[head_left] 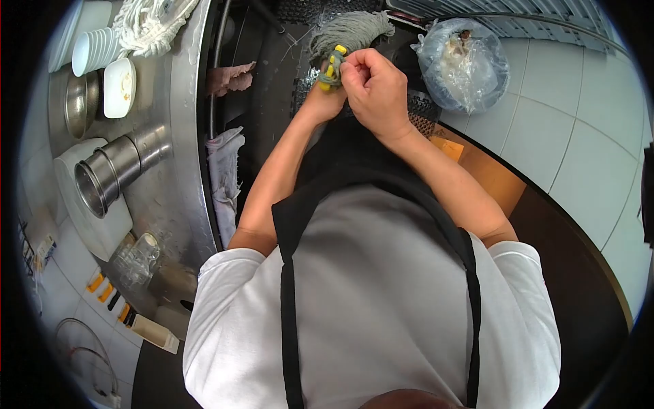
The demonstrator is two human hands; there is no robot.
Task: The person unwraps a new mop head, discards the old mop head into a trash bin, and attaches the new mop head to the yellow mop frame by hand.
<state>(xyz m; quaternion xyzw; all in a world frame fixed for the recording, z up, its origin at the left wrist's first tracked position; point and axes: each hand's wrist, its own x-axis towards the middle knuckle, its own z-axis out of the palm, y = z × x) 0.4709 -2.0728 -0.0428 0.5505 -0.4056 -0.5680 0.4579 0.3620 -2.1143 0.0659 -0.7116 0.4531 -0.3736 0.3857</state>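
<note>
A grey string mop head (351, 34) is in front of me near the top of the view, its strands fanned away from my body. At its near end is a yellow plastic piece (332, 68) with grey-green strands wound around it. My left hand (327, 101) is closed around this end from below. Beside it, my right hand (379, 88) is closed in a pinch, thumb and fingertips against the strands at the yellow piece. What exactly lies between those fingertips is hidden.
A clear plastic bag lining a bin (463, 65) stands on the tiled floor at right. On the steel counter (184, 129) at left are stacked white cups (92, 52), a white dish (120, 88), metal cylinders (112, 170) and another white mop head (153, 27). Rags (223, 167) hang on a rail.
</note>
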